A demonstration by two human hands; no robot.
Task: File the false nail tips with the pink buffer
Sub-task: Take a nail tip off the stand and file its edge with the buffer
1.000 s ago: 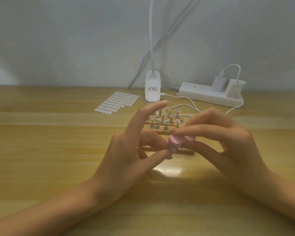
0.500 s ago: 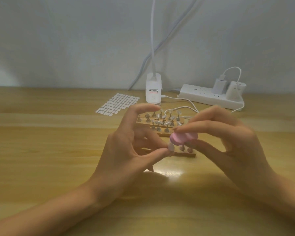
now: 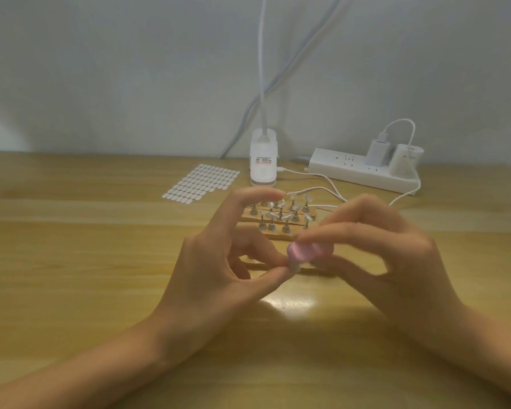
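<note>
My right hand pinches the pink buffer between thumb and fingers, its blurred pink end touching a false nail tip. My left hand pinches that clear tip on its small stand between thumb and middle finger, with the index finger raised and curved above. Behind my hands a wooden holder carries several more clear nail tips on metal stands. Part of a nearer wooden strip is hidden by my fingers.
A sheet of small white adhesive tabs lies at the back left. A white clip lamp base stands behind the holder, with a white power strip and cables to its right. The wooden table reflects lamp light below my hands.
Both hands have shifted slightly right and stayed together. The buffer is blurred with motion against the tip. My left index finger has curled lower than a second ago.
</note>
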